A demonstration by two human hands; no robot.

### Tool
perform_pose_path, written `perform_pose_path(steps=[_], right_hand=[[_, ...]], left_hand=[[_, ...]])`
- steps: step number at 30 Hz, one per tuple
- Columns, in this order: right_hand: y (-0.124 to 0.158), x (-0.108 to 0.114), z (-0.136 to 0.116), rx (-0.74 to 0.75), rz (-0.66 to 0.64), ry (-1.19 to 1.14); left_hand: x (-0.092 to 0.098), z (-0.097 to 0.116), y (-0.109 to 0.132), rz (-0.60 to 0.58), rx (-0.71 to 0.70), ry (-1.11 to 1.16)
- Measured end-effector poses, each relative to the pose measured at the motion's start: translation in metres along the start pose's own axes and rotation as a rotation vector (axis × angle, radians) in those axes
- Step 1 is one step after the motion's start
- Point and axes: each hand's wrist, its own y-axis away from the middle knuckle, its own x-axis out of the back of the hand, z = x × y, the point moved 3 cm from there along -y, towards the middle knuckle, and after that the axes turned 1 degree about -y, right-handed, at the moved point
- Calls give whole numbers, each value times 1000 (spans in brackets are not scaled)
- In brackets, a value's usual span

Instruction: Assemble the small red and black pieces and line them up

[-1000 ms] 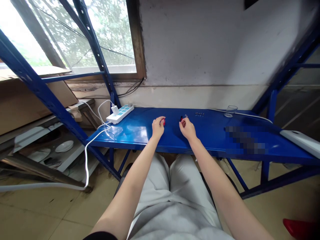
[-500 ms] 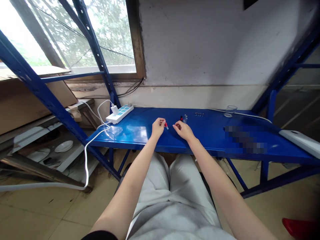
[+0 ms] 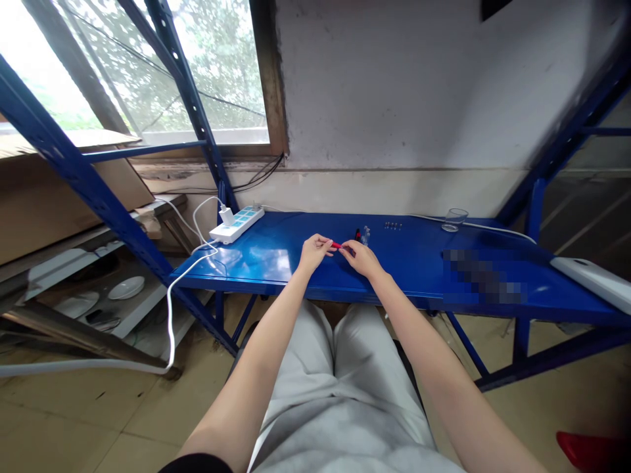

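Observation:
Above the blue table (image 3: 414, 263), my left hand (image 3: 311, 254) pinches a small red tube (image 3: 336, 245) between thumb and fingertips. My right hand (image 3: 363, 257) has its fingertips closed on the tube's other end, where a clear tip showed before; the fingers now hide that end. Just beyond my right hand are small red and black pieces (image 3: 357, 234) and a group of small clear pieces (image 3: 365, 235). Farther back lies a short row of several tiny pieces (image 3: 393, 225), too small to make out.
At the table's back left lies a white power strip (image 3: 236, 225) with a plug in it. A clear glass (image 3: 454, 220) stands at the back right. Near the right edge are a pixelated dark object (image 3: 486, 276) and a white object (image 3: 594, 279). Blue shelf posts rise at both sides.
My right hand has come left to the red tube and closed on its far end. The tube has turned from pointing down to lying nearly level between my hands.

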Motion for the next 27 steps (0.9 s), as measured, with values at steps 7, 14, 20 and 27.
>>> perform_pose_path(steps=[7, 14, 20, 27], right_hand=[[1, 2, -2, 18, 4, -10], [1, 4, -3, 30, 18, 3], [1, 3, -2, 45, 9, 1], [1, 3, -2, 30, 8, 5]], left_hand=[[0, 2, 1, 0, -19, -52], [3, 5, 1, 60, -43, -126], [0, 4, 2, -1, 28, -95], [-1, 1, 1, -41, 56, -115]])
